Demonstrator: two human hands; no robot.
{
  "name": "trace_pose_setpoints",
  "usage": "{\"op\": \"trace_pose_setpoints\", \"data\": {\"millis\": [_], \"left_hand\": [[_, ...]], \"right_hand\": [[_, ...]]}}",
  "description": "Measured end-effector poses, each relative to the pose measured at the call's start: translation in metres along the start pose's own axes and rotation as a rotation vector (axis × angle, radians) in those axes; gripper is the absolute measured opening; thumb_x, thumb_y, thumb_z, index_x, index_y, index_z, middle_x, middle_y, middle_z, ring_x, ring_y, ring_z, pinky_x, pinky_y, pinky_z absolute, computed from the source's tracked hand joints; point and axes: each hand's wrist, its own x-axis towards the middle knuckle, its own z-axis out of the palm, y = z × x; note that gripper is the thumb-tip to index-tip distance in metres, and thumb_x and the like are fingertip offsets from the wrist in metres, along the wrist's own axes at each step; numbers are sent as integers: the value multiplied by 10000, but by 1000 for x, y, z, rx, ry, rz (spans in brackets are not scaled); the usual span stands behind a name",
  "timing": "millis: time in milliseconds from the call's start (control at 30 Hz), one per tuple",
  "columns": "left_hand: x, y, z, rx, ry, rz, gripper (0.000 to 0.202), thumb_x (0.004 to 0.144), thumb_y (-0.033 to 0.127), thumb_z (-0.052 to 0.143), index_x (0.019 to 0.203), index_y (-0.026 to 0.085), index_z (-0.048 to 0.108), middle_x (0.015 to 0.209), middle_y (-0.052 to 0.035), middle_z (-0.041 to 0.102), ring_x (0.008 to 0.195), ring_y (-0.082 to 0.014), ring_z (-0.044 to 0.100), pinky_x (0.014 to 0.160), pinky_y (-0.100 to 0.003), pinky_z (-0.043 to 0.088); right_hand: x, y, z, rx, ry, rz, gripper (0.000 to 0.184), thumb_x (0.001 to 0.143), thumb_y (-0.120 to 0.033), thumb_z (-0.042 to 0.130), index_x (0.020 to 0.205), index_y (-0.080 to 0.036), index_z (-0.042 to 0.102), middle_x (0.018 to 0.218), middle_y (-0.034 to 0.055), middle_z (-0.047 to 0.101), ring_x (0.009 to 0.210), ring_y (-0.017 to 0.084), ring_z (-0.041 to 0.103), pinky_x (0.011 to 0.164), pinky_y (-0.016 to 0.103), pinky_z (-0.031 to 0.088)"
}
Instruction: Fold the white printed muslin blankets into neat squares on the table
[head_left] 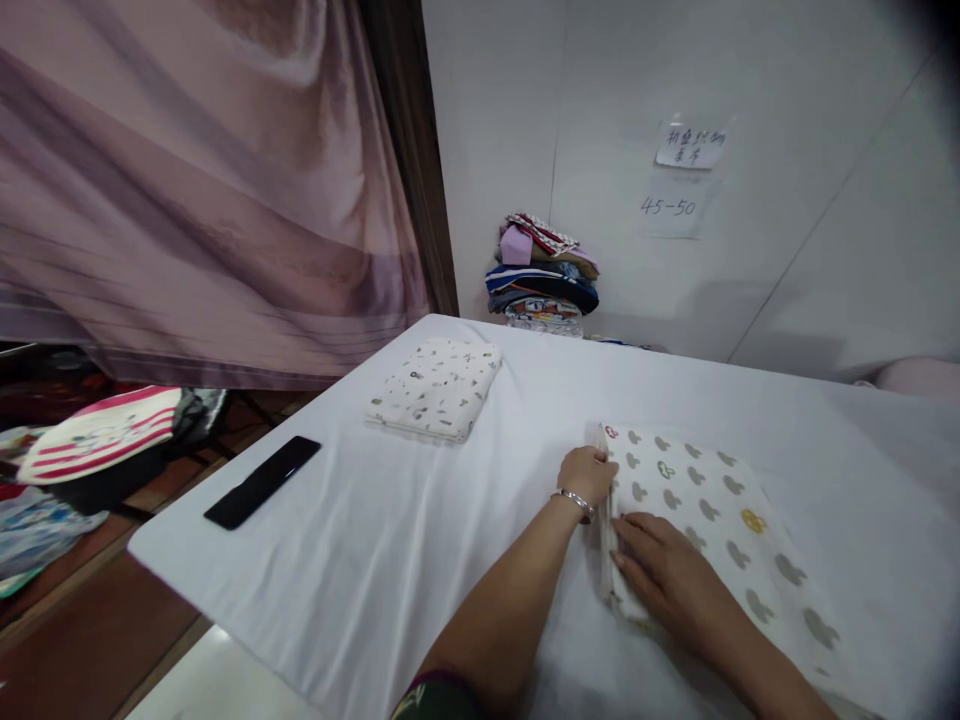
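Observation:
A folded white cloth with grey mouse-head shapes (712,510) lies on the white-covered table (360,540) at the right. My left hand (587,476), with a bracelet at the wrist, has its fingers curled around the cloth's left edge. Flat on the near left corner of the same cloth rests my right hand (664,575), fingers stretched out. A second folded white cloth with small dark prints (436,388) sits apart at the table's far left.
A black phone (262,481) lies near the table's left edge. A stack of folded coloured fabrics (544,275) stands against the white wall behind the table. A pink curtain (202,190) hangs at the left, with striped fabric (97,432) on the floor beneath.

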Motion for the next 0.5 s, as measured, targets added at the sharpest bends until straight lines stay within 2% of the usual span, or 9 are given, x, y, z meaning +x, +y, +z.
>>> {"op": "trace_pose_setpoints", "data": {"millis": [333,500], "left_hand": [[5,-4,1,-25,-27,-2,216,686,313,589,841,200,689,839,-55,703,840,-209,627,746,-268,460],[6,-5,1,-26,-22,10,232,676,314,586,849,197,687,846,-52,702,832,-206,625,739,-265,461]], "right_hand": [[-5,-21,-9,35,-117,10,265,835,-279,507,1087,-221,563,1009,89,543,861,211,530,734,364,465],[-8,-28,-11,1,-167,-41,412,728,-250,630,1129,-239,534,1072,88,508,924,242,498,756,384,448]]}}
